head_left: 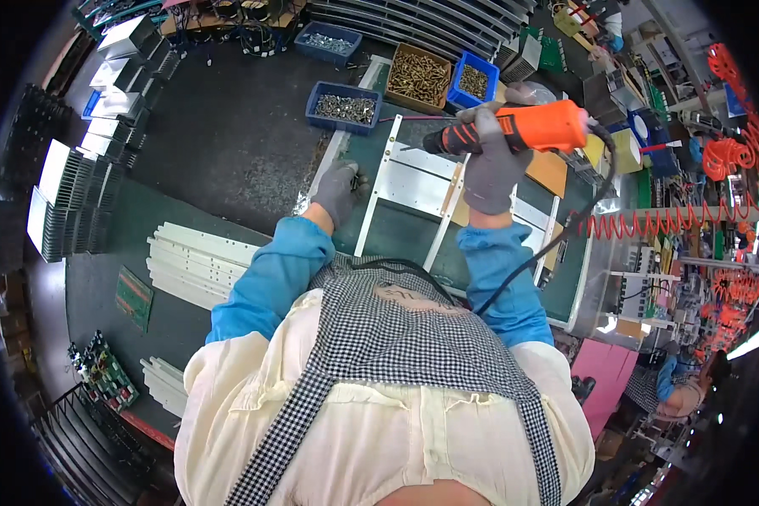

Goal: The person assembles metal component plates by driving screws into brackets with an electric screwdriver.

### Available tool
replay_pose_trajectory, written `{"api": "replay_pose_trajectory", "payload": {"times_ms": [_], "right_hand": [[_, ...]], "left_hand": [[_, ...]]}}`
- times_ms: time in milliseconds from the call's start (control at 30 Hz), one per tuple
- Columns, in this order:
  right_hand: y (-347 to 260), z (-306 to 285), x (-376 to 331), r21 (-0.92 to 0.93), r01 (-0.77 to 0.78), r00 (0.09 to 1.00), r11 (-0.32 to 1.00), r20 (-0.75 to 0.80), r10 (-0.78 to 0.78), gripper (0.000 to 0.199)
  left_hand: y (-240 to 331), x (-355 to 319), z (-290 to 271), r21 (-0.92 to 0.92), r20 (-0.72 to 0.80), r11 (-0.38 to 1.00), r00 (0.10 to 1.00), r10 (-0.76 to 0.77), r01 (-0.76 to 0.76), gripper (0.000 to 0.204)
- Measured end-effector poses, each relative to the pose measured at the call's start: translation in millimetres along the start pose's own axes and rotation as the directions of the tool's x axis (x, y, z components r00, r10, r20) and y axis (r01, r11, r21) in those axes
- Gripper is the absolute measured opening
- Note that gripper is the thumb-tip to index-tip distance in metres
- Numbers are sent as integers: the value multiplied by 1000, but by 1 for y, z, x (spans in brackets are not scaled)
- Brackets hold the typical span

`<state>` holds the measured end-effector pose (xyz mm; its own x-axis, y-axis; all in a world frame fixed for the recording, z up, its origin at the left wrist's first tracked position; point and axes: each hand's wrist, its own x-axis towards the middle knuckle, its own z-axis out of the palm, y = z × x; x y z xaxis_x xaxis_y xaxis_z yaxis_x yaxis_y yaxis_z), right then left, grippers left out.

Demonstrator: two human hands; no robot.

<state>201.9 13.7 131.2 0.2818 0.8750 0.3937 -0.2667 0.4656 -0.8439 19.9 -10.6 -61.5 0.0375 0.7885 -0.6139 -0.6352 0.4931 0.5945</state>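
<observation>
My right hand (491,164), in a grey glove, is wrapped round an orange and black electric screwdriver (541,126). The tool lies nearly level over the workpiece, its thin bit pointing left and its black cord trailing down past my right forearm. Beneath it on the green bench is a white metal frame (378,187) with long rails and wide cross panels (413,187). My left hand (337,194), also gloved, is closed just left of the frame's left rail. Its fingers curl inward, and whatever they hold is too small to name.
Beyond the frame stand a blue bin of screws (343,108), a box of brass-coloured fasteners (419,78) and a smaller blue bin (474,80). White metal strips (198,263) lie to the left, with stacked finned metal parts (72,190) farther out. A red coiled hose (675,221) hangs at right.
</observation>
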Motion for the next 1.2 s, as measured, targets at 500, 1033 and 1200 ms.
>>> {"api": "replay_pose_trajectory", "payload": {"times_ms": [500,1033,1200], "right_hand": [[38,11,7,-230,-63,992,971,96,87,47],[29,40,13,-243,-160,953,957,214,214,21],[20,41,10,-278,-120,970,953,171,172,24]], "left_hand": [[-1,40,34,767,390,327,805,446,-553,32],[-4,45,30,693,371,453,817,442,-560,29],[0,38,34,731,389,350,780,491,-585,27]]}}
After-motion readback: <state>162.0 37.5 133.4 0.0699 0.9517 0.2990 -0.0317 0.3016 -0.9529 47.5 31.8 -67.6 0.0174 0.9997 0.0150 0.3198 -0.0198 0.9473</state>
